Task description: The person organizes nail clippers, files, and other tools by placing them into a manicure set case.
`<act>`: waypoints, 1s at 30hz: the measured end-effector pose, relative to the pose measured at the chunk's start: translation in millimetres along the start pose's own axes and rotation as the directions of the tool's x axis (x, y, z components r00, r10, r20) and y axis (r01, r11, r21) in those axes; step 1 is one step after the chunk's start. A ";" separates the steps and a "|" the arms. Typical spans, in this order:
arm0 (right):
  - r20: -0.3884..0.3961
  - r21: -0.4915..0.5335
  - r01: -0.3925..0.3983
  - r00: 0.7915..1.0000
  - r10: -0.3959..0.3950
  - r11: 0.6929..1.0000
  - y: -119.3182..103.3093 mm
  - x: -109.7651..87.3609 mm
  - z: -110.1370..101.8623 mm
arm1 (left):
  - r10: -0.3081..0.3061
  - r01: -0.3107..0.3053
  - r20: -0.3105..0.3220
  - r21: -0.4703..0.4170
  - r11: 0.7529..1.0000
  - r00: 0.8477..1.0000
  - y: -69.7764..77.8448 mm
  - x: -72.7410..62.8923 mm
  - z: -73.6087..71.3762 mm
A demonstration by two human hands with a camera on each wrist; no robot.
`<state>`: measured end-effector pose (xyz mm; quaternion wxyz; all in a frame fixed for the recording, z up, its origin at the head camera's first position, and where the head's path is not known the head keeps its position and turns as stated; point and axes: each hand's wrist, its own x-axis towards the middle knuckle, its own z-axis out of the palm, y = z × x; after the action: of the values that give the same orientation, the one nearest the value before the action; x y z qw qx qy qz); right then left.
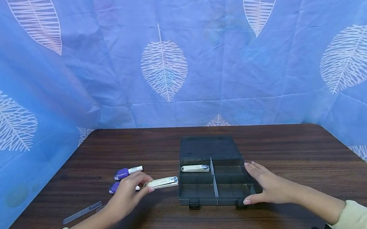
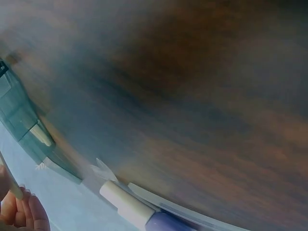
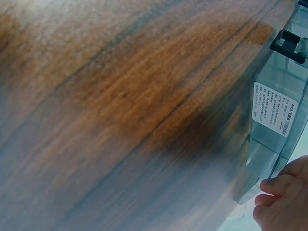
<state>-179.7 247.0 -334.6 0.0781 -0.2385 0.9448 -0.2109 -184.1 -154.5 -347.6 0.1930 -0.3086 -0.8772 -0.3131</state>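
The left grip (image 1: 131, 190) pinched a white nail clipper (image 1: 162, 182), which pointed rightward from the fingertips and reached the left edge of the dark box (image 1: 205, 202); whether they touched, I could not tell. The box's left wall stood between this grip and the compartments. Beyond that wall, a second clipper (image 1: 195, 168) lay in the far left compartment, beside the divider (image 1: 215, 188). The right grip (image 1: 270, 187) was released, spread against the box's right side, with the thumb near a front latch (image 1: 240, 204). Just behind the left grip lay one purple bottle (image 1: 122, 174); another purple bottle (image 1: 112, 188) was partly hidden by this hand. A clear strip (image 1: 82, 212) lay on the tabletop (image 1: 167, 225), left of the left forearm.
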 end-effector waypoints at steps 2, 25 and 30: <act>0.000 0.002 0.000 1.000 0.000 1.000 -0.1 0.1 -0.2 | 0.000 0.000 -0.002 -0.007 1.000 1.000 -0.2 2.6 2.1; -0.012 0.004 0.009 1.000 -0.009 1.000 -0.3 -0.6 1.0 | -0.032 0.034 0.065 -0.026 0.999 0.997 6.6 43.1 27.6; 0.002 0.012 -0.004 1.000 0.004 1.000 0.4 -0.2 1.4 | -0.027 0.031 0.084 -0.043 0.999 0.996 8.2 53.3 34.7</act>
<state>-179.3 246.9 -336.1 0.0809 -0.2363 0.9438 -0.2163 -222.9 -103.8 -341.1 0.1450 -0.3129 -0.8817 -0.3219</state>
